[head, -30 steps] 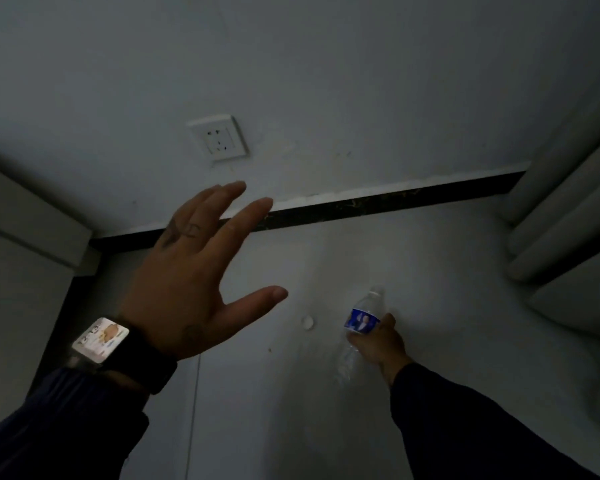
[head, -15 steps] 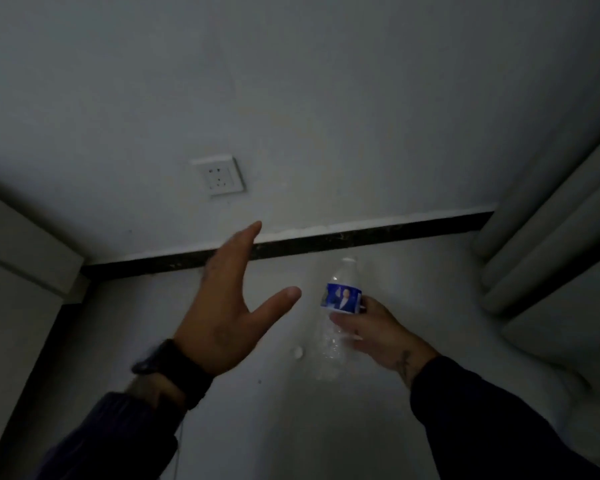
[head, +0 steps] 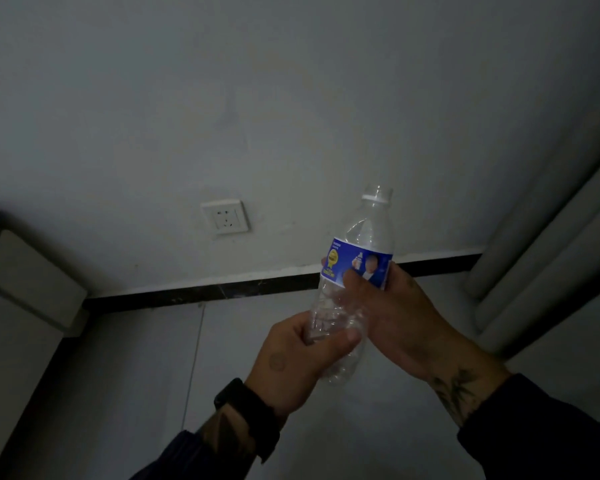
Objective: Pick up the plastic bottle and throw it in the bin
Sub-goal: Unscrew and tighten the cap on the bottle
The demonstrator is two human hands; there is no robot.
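A clear plastic bottle with a blue label and no cap is held upright in front of me, well above the floor. My right hand grips its middle, fingers wrapped over the label's lower edge. My left hand is closed around the bottle's lower part, thumb across the front. No bin is in view.
A white wall with a socket and a black skirting strip faces me. A pale cabinet stands at the left. Grey curtain folds hang at the right. Pale floor tiles lie below.
My right hand has lifted the bottle from the floor up towards me. My left hand, open before, has come in and closed on the bottle's lower part. The small white cap on the floor has left view.
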